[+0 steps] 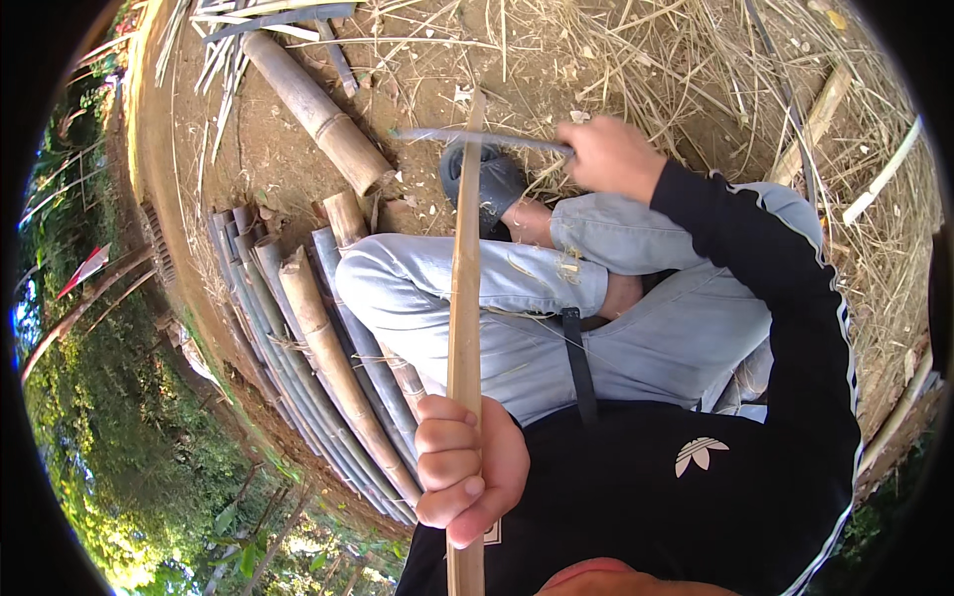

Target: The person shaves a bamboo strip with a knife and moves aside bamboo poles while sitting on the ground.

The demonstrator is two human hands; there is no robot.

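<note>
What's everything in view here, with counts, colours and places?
Bamboo strip: one, tan, centre
Blade: one, grey, upper centre
Bamboo section: one, brown, upper left
Bamboo poles: several, tan and grey, left
Flat pieces: two, dark, top left
Straw-like strips: many, pale, upper ground
Foliage: uncounted, green, far left
Sandal: one, grey, upper centre
Jeans: pair, light blue, centre
Top: one, black, lower right
Left hand: one, bare, gripping bamboo strip
Right hand: one, bare, holding blade

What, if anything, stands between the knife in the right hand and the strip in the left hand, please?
Nothing visible: the knife in the right hand crosses the strip near its far end, well away from the left hand; whether they touch I cannot tell. The sandal shows behind the strip, not between them.
</note>
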